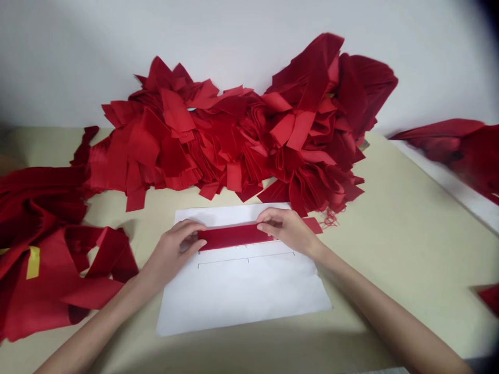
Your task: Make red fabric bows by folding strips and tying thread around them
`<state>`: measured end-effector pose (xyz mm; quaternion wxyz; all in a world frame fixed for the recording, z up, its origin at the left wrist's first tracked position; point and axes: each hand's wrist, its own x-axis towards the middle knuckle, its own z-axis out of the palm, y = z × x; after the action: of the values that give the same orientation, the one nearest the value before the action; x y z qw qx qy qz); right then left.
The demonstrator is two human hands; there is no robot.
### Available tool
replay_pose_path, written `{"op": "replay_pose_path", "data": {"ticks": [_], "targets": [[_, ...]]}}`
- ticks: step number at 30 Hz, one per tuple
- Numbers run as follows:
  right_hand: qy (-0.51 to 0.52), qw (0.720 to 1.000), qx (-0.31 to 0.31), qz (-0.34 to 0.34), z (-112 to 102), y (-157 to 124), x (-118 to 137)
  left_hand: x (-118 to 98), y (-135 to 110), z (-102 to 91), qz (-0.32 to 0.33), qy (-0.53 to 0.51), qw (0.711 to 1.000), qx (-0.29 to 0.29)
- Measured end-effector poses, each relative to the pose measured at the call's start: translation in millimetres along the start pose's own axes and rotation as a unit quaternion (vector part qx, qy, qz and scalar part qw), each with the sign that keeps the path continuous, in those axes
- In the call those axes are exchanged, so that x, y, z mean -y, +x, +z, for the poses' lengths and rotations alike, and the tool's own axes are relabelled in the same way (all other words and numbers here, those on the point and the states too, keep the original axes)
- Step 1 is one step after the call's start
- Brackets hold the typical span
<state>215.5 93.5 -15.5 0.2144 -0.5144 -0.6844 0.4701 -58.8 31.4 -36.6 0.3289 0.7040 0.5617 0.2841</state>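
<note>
Left-hand fingers (194, 232) curled closed over the left end of a red fabric strip (234, 237); right-hand fingers (267, 221) pinched shut on the same strip, its right end sticking out past them. Strip lying flat and level across a white paper sheet (241, 301), just above a thin drawn outline (246, 258) with short tick marks. Sheet flat on a pale cream bench (390, 259), with the left forearm (97, 317) and right forearm (382, 306) reaching in from the near side. Beyond the sheet, against a white wall (117, 52), a great heap of cut red fabric pieces (218, 140), loose red threads (330, 218) trailing at its right corner. Farther left, a mound of larger red cloth (39, 259) with a yellow strip (33, 262) across it; at the far right, more red cloth (468, 150) draped over a white edge.
</note>
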Motion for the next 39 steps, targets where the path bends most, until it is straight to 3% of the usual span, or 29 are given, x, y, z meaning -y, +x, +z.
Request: {"op": "replay_pose_path", "data": {"ticks": [39], "targets": [[-0.019,1.000,-0.007,-0.004,1.7,-1.3,-8.0,1.1,-0.2,-0.4,-0.014,-0.019,1.000,-0.013]]}}
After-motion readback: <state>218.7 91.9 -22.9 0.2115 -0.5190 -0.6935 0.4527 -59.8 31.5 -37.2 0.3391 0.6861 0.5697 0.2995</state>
